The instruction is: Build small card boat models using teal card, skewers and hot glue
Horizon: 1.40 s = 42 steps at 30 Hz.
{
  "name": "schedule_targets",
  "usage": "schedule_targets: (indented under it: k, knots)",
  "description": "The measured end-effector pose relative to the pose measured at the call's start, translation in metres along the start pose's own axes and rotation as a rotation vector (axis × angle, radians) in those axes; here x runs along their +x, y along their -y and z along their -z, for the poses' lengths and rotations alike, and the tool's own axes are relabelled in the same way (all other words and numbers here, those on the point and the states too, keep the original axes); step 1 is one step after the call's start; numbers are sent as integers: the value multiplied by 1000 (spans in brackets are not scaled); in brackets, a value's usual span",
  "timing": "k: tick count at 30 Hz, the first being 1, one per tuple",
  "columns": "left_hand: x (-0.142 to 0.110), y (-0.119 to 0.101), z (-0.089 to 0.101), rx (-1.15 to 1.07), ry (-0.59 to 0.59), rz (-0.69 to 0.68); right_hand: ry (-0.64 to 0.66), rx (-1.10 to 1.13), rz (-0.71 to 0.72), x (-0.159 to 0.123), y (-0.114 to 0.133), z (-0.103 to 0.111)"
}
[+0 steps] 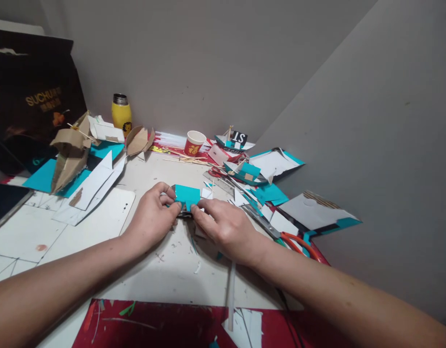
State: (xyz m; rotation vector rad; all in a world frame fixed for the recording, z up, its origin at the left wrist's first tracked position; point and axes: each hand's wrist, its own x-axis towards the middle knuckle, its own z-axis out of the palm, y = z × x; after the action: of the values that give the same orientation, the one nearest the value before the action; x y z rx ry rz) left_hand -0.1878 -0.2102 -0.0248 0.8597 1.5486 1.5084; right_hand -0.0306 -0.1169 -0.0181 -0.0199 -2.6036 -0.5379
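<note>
A small teal cardboard piece [187, 194] is held between both hands above the middle of the table. My left hand [156, 210] pinches its left edge between thumb and fingers. My right hand [223, 224] grips its lower right side, with the thumb near a notch in the piece. A dark strip shows under its lower edge, mostly hidden by the fingers. Beneath my right hand, a translucent glue stick [231, 295] points toward the table's front. Scissors with orange handles [299, 241] lie just past my right wrist.
Cardboard boat models [72, 159] and white paper cutouts [96, 186] lie at left. A yellow bottle [121, 115], a red paper cup [194, 143] and thin wooden sticks [186, 157] stand or lie at the back. Teal boats [246, 170] and scraps crowd the right. A red board [154, 324] lies in front.
</note>
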Motion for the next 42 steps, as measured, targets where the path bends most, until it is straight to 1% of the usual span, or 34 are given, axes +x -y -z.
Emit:
schedule_targets:
  k: [4,10,19,24,28,35,42]
  knots:
    - [0,2,1,19,-1,-7,10,-6,30,3,0,1]
    - [1,1,1,56,-4,-9,-30,14,58,6,1,0]
    - [1,3,1,44,-19,-7,-12,97,10,1,2,-4]
    - [1,-1,0,48,-43,-3,12,152,-58,-5,2,-1]
    - [1,-1,0,72,-43,-16,18,149,-104,-4,3,-3]
    - [0,0,0,50,-19,7,-28,91,-96,3,4,-9]
    - [2,5,1,73,-11,4,-35,66,-90,3,4,-11]
